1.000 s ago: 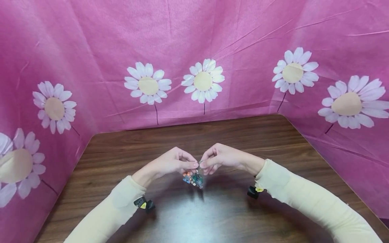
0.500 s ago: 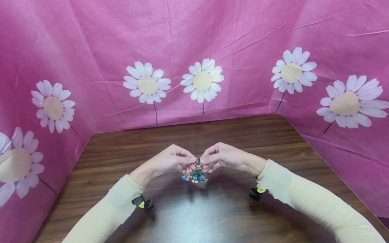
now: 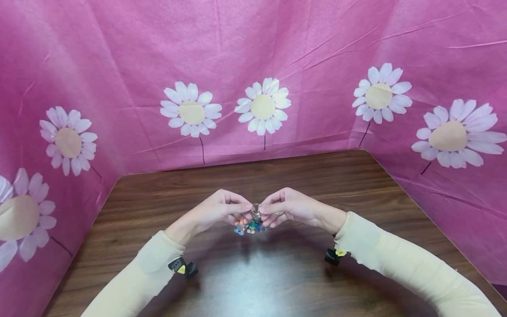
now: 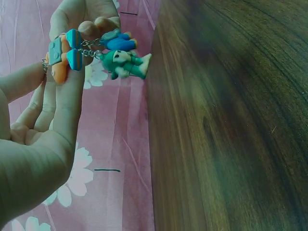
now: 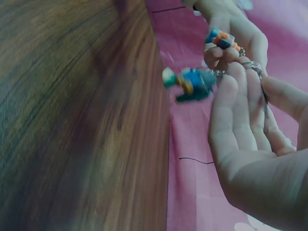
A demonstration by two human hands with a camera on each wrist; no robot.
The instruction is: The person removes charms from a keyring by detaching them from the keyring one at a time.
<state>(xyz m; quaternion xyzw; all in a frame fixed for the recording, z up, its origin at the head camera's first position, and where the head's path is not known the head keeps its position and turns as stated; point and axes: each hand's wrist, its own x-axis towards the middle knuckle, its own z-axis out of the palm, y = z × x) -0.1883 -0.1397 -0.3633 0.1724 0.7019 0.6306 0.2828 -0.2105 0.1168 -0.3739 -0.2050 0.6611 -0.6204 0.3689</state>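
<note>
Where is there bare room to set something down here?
The wooden table is bare from the left hand and right hand back to the pink cloth, and between the sleeves. Crowded: the gap between the hands, where charms hang from a key ring.

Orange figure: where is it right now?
In the head view, the orange figure hangs close by the left hand, just left of the green figure and above the wooden table.
</note>
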